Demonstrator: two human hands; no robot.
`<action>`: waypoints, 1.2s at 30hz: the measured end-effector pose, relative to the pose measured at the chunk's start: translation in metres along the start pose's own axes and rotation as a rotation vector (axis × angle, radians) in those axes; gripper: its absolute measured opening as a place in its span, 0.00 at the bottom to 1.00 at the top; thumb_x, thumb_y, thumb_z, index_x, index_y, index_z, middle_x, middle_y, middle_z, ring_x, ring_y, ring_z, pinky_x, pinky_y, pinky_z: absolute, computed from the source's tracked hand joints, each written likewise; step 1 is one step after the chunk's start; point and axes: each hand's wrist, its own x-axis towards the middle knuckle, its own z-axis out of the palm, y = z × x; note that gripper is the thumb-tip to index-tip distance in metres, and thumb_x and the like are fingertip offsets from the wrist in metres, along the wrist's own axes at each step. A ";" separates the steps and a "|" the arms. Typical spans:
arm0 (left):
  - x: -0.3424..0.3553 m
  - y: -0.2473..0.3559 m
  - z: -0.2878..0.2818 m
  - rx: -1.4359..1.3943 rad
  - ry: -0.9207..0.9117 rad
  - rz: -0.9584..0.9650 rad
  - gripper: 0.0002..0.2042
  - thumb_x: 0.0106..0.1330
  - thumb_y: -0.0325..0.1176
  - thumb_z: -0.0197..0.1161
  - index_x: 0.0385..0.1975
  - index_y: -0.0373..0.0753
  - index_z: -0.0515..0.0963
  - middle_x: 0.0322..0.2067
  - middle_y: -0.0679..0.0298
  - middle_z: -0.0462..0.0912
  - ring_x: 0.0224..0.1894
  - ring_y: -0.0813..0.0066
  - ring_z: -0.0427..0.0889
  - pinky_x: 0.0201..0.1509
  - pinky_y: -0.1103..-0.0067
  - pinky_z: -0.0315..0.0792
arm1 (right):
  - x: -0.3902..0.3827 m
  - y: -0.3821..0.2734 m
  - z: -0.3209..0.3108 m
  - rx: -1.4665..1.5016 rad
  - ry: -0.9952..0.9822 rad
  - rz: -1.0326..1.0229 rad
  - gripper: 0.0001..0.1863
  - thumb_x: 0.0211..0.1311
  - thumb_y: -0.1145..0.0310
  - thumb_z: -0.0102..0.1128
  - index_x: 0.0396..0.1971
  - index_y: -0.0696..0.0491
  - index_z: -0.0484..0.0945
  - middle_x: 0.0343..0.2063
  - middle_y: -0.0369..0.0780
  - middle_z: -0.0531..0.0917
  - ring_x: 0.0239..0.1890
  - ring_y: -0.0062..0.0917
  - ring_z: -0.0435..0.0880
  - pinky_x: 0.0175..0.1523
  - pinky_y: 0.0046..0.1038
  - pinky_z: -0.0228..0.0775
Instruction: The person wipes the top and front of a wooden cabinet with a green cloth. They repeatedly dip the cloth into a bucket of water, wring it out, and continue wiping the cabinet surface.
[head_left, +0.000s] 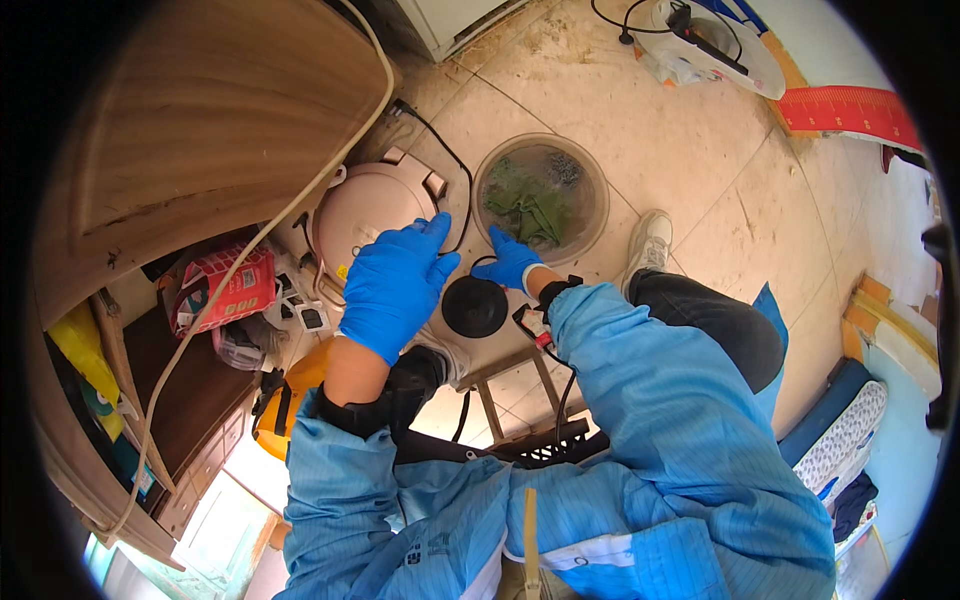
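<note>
My left hand (395, 285), in a blue glove, is over the near right edge of a round pinkish lidded appliance (370, 205), which looks like an electric griddle. Its fingers and thumb point to the right, apart, with nothing visible in them. My right hand (508, 262), also gloved in blue, is spread at the near rim of a round basin (602, 215). In the basin's murky water lies a crumpled green thing (535, 215), cloth or leaves. Just below the right fingers sits a black round disc (474, 308). A black cord (447, 145) curves between appliance and basin.
At left is a wooden cabinet (220, 120) with a beige cable (250, 245) hanging across it. A red package (225, 288) and a yellow-orange bag (305, 390) are near my left arm. My shoe (651, 240) is right of the basin. Farther back lies a white item with a black handle (715, 50).
</note>
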 end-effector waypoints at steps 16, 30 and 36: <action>-0.001 -0.021 -0.018 -0.065 0.056 -0.101 0.22 0.67 0.41 0.65 0.61 0.47 0.75 0.52 0.49 0.81 0.52 0.49 0.80 0.56 0.64 0.75 | 0.001 0.034 -0.039 -0.448 0.098 0.138 0.36 0.58 0.46 0.62 0.67 0.38 0.69 0.73 0.44 0.56 0.72 0.45 0.58 0.73 0.52 0.50; 0.002 -0.027 -0.014 -0.013 0.057 -0.052 0.23 0.69 0.47 0.60 0.61 0.45 0.74 0.52 0.51 0.81 0.50 0.51 0.80 0.53 0.62 0.75 | 0.014 0.041 -0.055 -0.486 0.177 0.285 0.32 0.58 0.47 0.61 0.64 0.39 0.73 0.70 0.44 0.62 0.68 0.48 0.64 0.69 0.47 0.62; 0.005 -0.031 -0.025 0.014 0.095 -0.067 0.22 0.69 0.46 0.60 0.60 0.44 0.75 0.52 0.53 0.81 0.49 0.51 0.81 0.54 0.64 0.75 | 0.015 0.049 -0.065 -0.312 0.171 0.222 0.28 0.61 0.46 0.55 0.57 0.45 0.79 0.59 0.45 0.77 0.57 0.47 0.77 0.63 0.45 0.69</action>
